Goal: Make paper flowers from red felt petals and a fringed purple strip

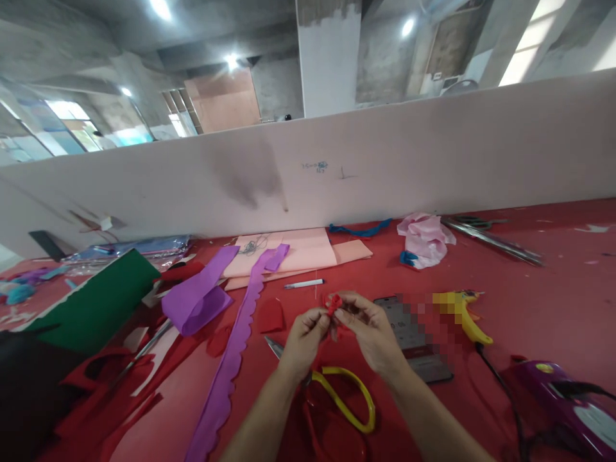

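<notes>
Red piece (pixel 335 303): small, gathered and knot-like; raised above the desk (pixel 510 282), between the fingertips of both hands, at the meeting point of the two.
Left hand (pixel 308 330): closed; thumb and fingers pinch the red piece from its left and lower side.
Right hand (pixel 363 319): closed; thumb and forefinger pinch the red piece from its right side.
Scissors (pixel 372 410): on the desk below the hands, partly covered by the left forearm; yellow handle loop between the forearms, blade tip left of the left hand.
Red cutout (pixel 271 316): flat, left of the left hand.
White pen (pixel 304 283): lying just beyond the left hand.
Scalloped purple strip (pixel 235 359): running lengthwise, left of the red cutout; far end on the peach sheets (pixel 308 247).
Phone (pixel 399 314): just beside the right hand, partly pixelated.
Yellow glue gun (pixel 462 312): right of the phone, cord trailing toward the near edge.
Purple device (pixel 553 391): near right corner, well apart from the hands.
</notes>
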`<state>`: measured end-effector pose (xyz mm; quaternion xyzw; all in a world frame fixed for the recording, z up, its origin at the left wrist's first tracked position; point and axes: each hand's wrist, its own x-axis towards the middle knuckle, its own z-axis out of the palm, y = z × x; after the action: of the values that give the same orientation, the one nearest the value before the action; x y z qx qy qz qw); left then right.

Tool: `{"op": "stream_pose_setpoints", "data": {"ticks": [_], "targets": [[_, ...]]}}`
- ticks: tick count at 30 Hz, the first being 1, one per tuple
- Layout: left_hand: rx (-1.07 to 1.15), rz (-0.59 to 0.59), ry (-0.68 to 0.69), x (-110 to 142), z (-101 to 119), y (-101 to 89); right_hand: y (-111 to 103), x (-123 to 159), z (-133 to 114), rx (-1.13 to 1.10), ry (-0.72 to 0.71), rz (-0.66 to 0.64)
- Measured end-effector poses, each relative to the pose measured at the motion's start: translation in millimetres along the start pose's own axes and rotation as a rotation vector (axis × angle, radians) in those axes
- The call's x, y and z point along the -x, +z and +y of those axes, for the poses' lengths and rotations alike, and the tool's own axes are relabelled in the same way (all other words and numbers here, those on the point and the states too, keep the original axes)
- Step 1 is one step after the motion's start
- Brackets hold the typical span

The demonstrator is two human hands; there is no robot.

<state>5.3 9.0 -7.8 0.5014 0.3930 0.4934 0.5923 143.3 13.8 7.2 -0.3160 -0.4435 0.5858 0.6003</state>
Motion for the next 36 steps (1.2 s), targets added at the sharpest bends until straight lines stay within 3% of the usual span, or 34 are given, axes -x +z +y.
{"op": "stream_pose_setpoints", "data": {"ticks": [5,10,20,29,36], "targets": [[-0.016,0.012,0.056,0,2,3.2,-1,-1,-1,0.081,-0.065,0.034],[-0.08,0.141,0.145,-2,2,-0.4,0,-1,-4,0.055,-0.065,0.019],[-0.202,0.261,0.237,-9,-4,-6.3,-3,-1,-4,0.043,0.013,0.048],[-0.273,0.294,0.27,-7,5,-5.6,-1,-2,-8,0.079,0.074,0.038],[-0.237,0.243,0.229,-9,-1,-6.1,-3,-4,-5,-0.012,0.168,0.098]]}}
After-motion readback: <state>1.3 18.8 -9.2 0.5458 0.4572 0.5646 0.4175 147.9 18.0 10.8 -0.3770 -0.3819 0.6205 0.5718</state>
